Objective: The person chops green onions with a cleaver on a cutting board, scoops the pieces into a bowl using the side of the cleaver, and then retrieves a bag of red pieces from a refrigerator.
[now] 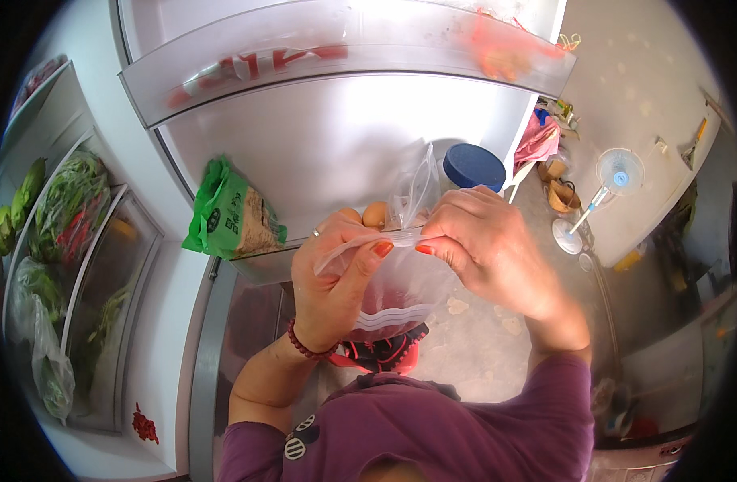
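Both my hands grip the gathered edge of a clear plastic bag in front of the refrigerator's door shelf. My left hand pinches the left part of the edge between thumb and fingers. Close beside it, my right hand pinches the right part. The bag hangs below my hands, with white stripes across its lower part; its contents cannot be made out. Just beyond my hands, on the door shelf, are brown eggs, another clear plastic bag and a container with a dark blue lid.
A green package stands at the door shelf's left. Above is a translucent door bin holding red-marked packets. Bagged green vegetables fill the refrigerator compartment at left. A standing fan and a basket are at right.
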`<state>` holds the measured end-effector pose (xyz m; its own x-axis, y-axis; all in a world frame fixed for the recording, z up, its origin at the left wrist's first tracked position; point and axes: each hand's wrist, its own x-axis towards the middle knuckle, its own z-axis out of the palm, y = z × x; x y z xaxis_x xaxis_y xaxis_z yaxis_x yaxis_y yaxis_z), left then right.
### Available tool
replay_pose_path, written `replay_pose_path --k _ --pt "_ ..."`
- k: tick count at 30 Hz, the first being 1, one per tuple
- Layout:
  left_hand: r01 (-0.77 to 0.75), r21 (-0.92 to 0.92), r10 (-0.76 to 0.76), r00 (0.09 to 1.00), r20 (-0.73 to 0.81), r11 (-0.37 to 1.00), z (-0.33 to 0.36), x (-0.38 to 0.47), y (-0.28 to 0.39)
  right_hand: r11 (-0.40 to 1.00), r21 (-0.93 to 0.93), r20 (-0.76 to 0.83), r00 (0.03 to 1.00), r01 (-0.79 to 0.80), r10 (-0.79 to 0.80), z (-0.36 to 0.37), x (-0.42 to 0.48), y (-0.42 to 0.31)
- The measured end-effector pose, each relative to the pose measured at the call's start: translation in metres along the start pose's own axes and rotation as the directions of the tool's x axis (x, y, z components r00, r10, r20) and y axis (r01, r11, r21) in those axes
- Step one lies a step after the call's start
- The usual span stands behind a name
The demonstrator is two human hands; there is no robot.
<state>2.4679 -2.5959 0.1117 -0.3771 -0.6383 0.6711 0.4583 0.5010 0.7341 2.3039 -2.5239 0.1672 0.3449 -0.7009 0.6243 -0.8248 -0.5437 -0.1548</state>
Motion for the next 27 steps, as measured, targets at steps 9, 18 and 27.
replay_pose_path --k 9,18,27 --pt "-0.09 0.159 0.068 0.988 0.14 0.983 0.003 0.002 -0.001 0.998 0.063 -0.043 0.999 -0.001 0.004 0.003 0.002 -0.005" --pt "-0.092 0.048 0.092 0.996 0.007 0.995 0.0 0.001 -0.001 0.977 0.2 -0.006 0.997 -0.074 0.077 -0.006 -0.003 -0.003" --pt "-0.111 0.152 0.102 0.993 0.066 0.982 0.003 -0.001 -0.002 0.953 0.292 0.11 0.993 -0.081 0.05 0.0 0.007 -0.005"
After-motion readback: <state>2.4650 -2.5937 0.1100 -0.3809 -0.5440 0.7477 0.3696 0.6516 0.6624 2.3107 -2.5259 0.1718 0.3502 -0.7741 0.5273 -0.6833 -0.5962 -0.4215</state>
